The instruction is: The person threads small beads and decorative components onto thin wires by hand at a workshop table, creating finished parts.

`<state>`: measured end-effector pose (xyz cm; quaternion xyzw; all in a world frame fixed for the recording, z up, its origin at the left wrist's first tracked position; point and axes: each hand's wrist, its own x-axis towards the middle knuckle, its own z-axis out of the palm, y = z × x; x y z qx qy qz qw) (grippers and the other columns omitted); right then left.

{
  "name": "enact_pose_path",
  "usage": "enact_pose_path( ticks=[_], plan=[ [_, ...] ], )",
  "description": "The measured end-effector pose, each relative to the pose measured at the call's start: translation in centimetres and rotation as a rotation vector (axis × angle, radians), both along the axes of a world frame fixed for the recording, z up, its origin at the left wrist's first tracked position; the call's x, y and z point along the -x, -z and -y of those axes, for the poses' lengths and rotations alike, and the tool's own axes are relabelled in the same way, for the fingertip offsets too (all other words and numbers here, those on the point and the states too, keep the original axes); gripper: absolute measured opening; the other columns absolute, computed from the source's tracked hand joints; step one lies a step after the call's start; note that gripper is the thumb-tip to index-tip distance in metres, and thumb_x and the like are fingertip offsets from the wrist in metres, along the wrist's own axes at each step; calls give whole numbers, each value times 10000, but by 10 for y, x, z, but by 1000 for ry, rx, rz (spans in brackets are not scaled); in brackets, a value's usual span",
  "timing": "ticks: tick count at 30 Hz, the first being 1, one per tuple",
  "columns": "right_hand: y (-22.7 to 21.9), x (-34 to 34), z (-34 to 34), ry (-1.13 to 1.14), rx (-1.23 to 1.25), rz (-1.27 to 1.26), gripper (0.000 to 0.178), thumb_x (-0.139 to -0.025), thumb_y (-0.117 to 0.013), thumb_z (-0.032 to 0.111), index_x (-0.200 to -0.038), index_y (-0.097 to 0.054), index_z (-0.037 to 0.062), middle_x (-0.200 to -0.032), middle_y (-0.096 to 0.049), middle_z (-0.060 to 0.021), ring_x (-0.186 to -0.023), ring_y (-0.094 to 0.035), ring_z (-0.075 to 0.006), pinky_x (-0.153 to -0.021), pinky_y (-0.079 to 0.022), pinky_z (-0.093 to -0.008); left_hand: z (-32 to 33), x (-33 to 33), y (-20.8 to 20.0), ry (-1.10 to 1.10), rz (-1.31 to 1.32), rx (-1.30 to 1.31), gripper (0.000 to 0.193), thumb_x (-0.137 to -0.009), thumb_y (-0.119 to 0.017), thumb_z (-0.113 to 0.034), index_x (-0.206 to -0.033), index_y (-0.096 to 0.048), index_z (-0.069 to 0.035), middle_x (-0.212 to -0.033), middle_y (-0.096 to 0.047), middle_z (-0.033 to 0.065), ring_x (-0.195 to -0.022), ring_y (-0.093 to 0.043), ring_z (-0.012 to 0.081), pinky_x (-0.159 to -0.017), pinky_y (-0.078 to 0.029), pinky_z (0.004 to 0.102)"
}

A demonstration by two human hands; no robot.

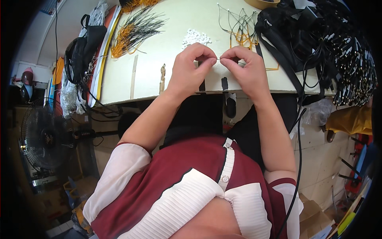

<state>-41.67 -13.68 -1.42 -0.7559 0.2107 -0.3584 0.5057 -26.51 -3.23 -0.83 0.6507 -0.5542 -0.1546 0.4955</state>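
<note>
Left fingers [207, 63], right fingers [230, 65] pinching thin wire [218, 59]; tan bowl [262, 4] cropped, contents unclear.

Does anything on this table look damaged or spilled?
The brown strip left of the left hand looks ragged and blotchy, perhaps torn or worn. The white pieces lie loosely heaped, not clearly spilled.

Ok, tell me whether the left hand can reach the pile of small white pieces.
Probably yes: the white pile lies just beyond the left hand, with nothing visible between them. That hand seems to pinch a thin dark strand, though, so it may need to let go first.
</note>
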Motion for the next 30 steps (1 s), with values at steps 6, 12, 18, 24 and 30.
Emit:
enact_pose_path(
  ticks=[6,12,18,24,30],
  plan=[
    [0,3,6,-56,-159,-74,81,-838,-709,66,-855,-681,-8,-761,-644,-9,-721,-540,-75,-646,-437,-235,3,-13,-4,74,404,161,106,-824,-689,20,-925,-689,-11,-900,-683,73,-846,-632,187,-776,-507,305],
    [4,2,3,57,13,-72,77,-849,-685,57,-851,-655,-14,-774,-644,-17,-714,-541,-85,-649,-439,-240,37,-61,-12,-101,376,-67,94,-842,-673,-68,-922,-721,-50,-893,-670,97,-897,-625,283,-801,-507,369],
    [8,4,6,64,-10,-34,87,-865,-673,63,-860,-646,-20,-780,-638,-8,-712,-527,-81,-661,-436,-236,67,-51,-18,39,659,-349,92,-842,-668,-42,-923,-709,-49,-928,-636,83,-979,-597,250,-848,-493,366],
    [11,5,4,86,-47,-4,102,-876,-682,81,-877,-656,-18,-776,-627,5,-708,-511,-77,-652,-429,-242,62,-51,-18,22,400,-129,55,-868,-665,-57,-918,-679,-37,-896,-633,50,-862,-605,184,-791,-484,303],
    [10,5,2,107,-39,-3,90,-864,-687,73,-853,-656,-10,-759,-613,-6,-702,-507,-91,-646,-421,-249,15,-26,-14,124,-546,-145,69,-934,-649,-88,-967,-643,-28,-916,-652,11,-816,-576,75,-737,-468,214]
  ],
)
